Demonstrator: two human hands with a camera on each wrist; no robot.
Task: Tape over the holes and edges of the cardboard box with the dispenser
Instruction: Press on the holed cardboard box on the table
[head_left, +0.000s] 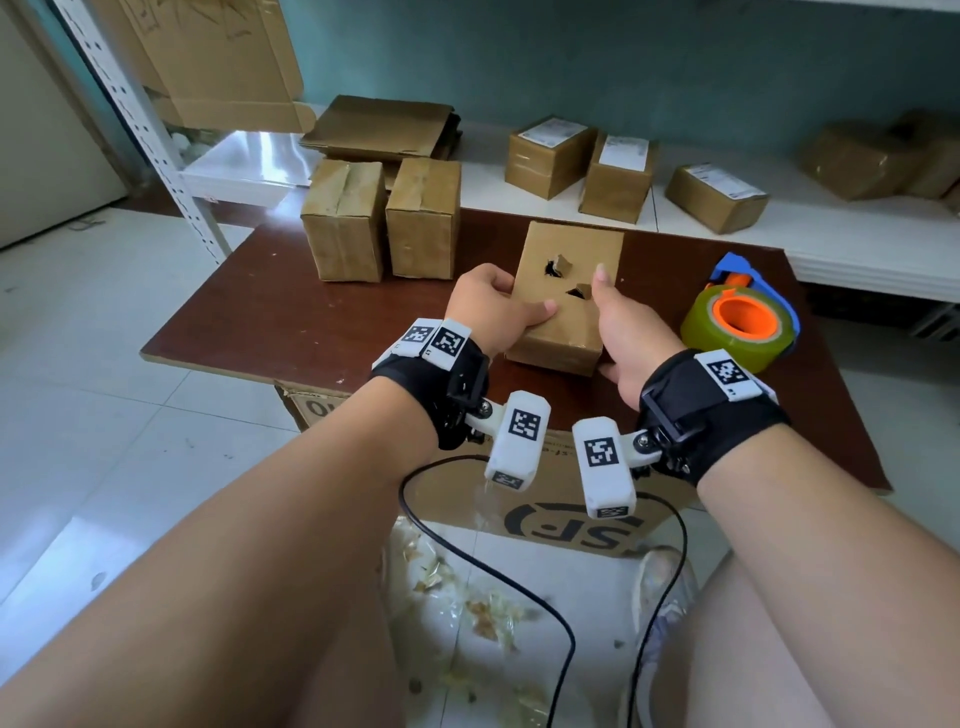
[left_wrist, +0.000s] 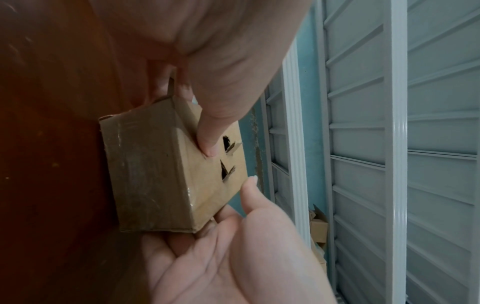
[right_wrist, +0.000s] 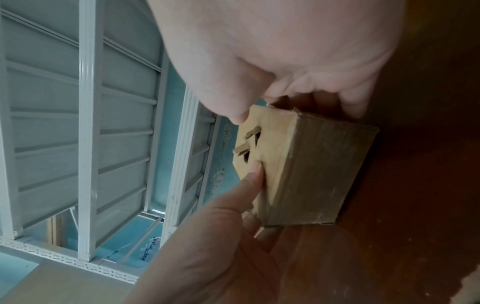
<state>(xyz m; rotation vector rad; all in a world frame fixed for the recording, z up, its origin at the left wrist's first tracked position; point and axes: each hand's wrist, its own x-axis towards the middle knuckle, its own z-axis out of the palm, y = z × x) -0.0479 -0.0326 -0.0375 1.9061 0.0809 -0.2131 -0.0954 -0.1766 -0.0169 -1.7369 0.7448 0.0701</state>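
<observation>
A small cardboard box (head_left: 569, 249) lies on the dark brown table (head_left: 291, 317), with two torn holes (head_left: 558, 267) in its top face. My left hand (head_left: 493, 306) grips its left side, thumb pressed on top beside the holes (left_wrist: 227, 144). My right hand (head_left: 621, 332) holds the right side, with its thumb along the top edge and its fingers down the side wall. In the right wrist view, the box (right_wrist: 311, 164) sits between both hands. The tape dispenser (head_left: 740, 322), blue and orange with a clear roll, lies on the table to the right, untouched.
Two taped boxes (head_left: 382, 218) stand at the table's back left. Labelled parcels (head_left: 618, 176) and flattened cardboard (head_left: 384, 127) sit on the white shelf (head_left: 857, 239) behind. A large printed carton (head_left: 571, 519) and a black cable (head_left: 467, 561) lie below the table's near edge.
</observation>
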